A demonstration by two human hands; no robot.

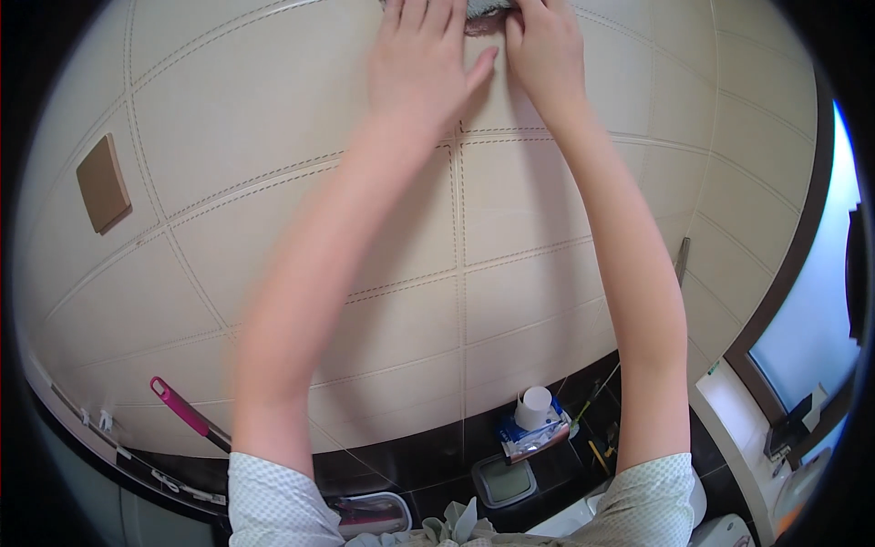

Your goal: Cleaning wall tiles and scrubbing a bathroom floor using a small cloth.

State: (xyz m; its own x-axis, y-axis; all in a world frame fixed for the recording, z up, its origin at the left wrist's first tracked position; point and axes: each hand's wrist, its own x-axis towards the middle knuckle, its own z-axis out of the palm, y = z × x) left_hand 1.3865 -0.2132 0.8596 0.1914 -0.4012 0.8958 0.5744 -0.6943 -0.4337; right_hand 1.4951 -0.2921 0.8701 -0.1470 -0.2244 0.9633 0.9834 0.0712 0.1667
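Note:
High at the top edge, my left hand lies with its fingers over a grey cloth against the beige tiled wall. Its thumb sticks out to the right, off the cloth. My right hand has its fingers at the cloth's right side. The fingertips of both hands are cut off by the frame. Below the cloth, between the hands, shows a pinkish-brown edge; I cannot tell if it belongs to the cloth. Both arms are stretched upward along the wall.
A brown plate is fixed on the wall at left. A pink handle stands below it. Lower down are a white cup on a blue pack, a grey-rimmed container and a plastic tub. A window is at right.

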